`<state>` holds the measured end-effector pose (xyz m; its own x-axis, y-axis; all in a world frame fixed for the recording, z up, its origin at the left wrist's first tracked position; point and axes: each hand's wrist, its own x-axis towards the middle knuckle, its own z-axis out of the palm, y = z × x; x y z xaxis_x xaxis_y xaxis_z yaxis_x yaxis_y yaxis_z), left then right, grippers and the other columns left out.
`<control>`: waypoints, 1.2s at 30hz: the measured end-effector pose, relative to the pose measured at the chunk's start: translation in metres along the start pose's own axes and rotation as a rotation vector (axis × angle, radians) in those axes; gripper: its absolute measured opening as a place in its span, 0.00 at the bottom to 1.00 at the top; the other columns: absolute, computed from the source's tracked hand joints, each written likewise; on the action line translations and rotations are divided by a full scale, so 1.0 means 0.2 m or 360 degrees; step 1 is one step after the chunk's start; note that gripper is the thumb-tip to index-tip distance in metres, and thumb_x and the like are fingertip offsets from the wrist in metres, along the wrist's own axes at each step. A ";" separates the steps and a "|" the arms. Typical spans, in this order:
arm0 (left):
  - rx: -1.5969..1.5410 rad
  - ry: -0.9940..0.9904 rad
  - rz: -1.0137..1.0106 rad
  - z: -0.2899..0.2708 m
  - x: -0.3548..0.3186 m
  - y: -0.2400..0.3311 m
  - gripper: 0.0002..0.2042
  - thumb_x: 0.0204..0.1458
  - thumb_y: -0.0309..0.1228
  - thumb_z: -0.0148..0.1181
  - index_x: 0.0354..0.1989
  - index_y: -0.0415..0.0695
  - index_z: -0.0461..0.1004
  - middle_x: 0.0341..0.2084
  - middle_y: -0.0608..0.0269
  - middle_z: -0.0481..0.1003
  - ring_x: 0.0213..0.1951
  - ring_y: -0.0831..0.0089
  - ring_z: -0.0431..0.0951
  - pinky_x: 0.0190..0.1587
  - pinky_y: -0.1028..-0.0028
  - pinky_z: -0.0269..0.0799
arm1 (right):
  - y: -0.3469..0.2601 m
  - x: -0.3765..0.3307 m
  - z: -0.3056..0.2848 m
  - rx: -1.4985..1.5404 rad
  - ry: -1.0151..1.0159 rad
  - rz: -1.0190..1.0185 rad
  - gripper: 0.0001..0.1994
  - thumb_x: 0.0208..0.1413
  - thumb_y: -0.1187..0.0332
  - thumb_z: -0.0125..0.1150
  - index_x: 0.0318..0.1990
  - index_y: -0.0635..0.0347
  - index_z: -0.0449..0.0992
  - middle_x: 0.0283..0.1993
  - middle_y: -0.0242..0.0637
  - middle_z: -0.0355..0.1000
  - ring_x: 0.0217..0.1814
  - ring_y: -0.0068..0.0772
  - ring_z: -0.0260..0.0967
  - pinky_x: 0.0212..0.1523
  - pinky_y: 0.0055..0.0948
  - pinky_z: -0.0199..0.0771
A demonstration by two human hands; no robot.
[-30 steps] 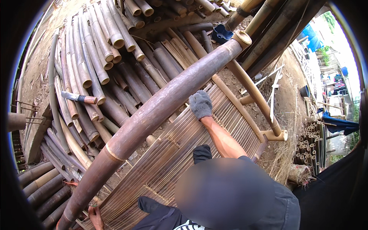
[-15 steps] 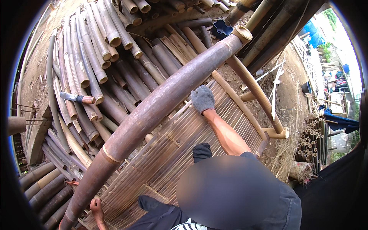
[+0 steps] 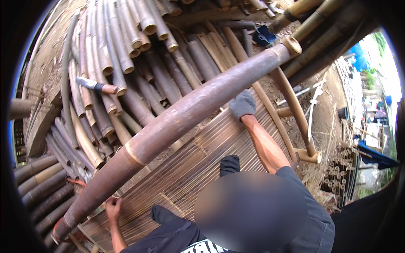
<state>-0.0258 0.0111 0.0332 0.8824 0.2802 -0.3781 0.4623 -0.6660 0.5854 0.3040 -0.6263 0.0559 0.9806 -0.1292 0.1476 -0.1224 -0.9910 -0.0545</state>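
Observation:
A panel of narrow bamboo slats (image 3: 198, 168) lies in front of me, set in a bamboo frame like a bench or bed. My right hand (image 3: 242, 105), in a grey knitted glove, is closed at the right end of the panel's far edge, on the outermost bamboo slat. My bare left hand (image 3: 113, 207) has its fingers pinched together at the left end of the same edge; its fingertips are partly hidden. A thick dark bamboo pole (image 3: 177, 118) runs diagonally just beyond both hands, joined to a slimmer upright (image 3: 293, 109) at its upper right end.
Bamboo poles (image 3: 114, 42) are piled beyond the thick pole. A knife (image 3: 96, 86) with a wrapped handle rests on them. More dark poles (image 3: 42, 189) are stacked at the left. At the right are a bundle of cut bamboo (image 3: 337, 173) and a blue cloth (image 3: 375, 154).
The view has shifted, so the scene sits farther right. My left hand has moved forward along the panel's left end. My right hand stays closed at the far edge.

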 end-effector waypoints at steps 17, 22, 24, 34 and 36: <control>0.0643 -0.0022 0.0465 0.51 0.03 0.41 0.29 0.55 0.47 0.56 0.60 0.39 0.66 0.58 0.44 0.66 0.61 0.44 0.62 0.64 0.49 0.52 | 0.09 -0.18 0.32 0.0069 -0.0015 -0.0328 0.13 0.52 0.63 0.55 0.39 0.61 0.80 0.41 0.51 0.77 0.46 0.59 0.71 0.49 0.48 0.69; 0.0236 0.0081 0.0369 0.54 0.06 0.32 0.21 0.60 0.44 0.53 0.54 0.43 0.73 0.52 0.45 0.73 0.56 0.45 0.68 0.60 0.52 0.58 | -0.37 -0.43 0.09 0.0742 -0.0509 -0.0864 0.20 0.52 0.54 0.60 0.44 0.61 0.79 0.46 0.50 0.77 0.48 0.61 0.71 0.55 0.50 0.67; 0.0174 0.0060 0.0332 0.51 0.09 0.35 0.19 0.60 0.42 0.53 0.52 0.42 0.75 0.50 0.45 0.74 0.54 0.45 0.70 0.59 0.53 0.60 | -0.59 -0.44 -0.03 0.0680 -0.1067 -0.0969 0.24 0.57 0.51 0.56 0.54 0.59 0.74 0.55 0.52 0.72 0.58 0.60 0.67 0.63 0.50 0.62; 0.0033 -0.0274 0.0209 0.47 0.16 0.37 0.19 0.61 0.37 0.51 0.55 0.39 0.72 0.54 0.45 0.73 0.57 0.47 0.69 0.62 0.58 0.61 | -0.60 -0.45 0.40 0.0527 -0.1160 -0.1378 0.19 0.60 0.64 0.47 0.55 0.62 0.72 0.54 0.55 0.70 0.59 0.58 0.63 0.63 0.50 0.58; 0.0049 -0.0470 0.0114 0.42 0.24 0.50 0.17 0.61 0.35 0.50 0.54 0.39 0.73 0.52 0.43 0.74 0.55 0.46 0.71 0.59 0.57 0.64 | -0.47 -0.45 0.41 0.0487 -0.1052 -0.1359 0.18 0.59 0.67 0.47 0.54 0.63 0.73 0.51 0.55 0.71 0.57 0.59 0.64 0.61 0.51 0.59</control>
<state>0.0550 -0.1013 0.0139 0.8468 0.0218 -0.5314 0.3930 -0.6989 0.5976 0.2401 -0.5195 -0.0330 0.6246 0.7228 -0.2957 0.5826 -0.6834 -0.4400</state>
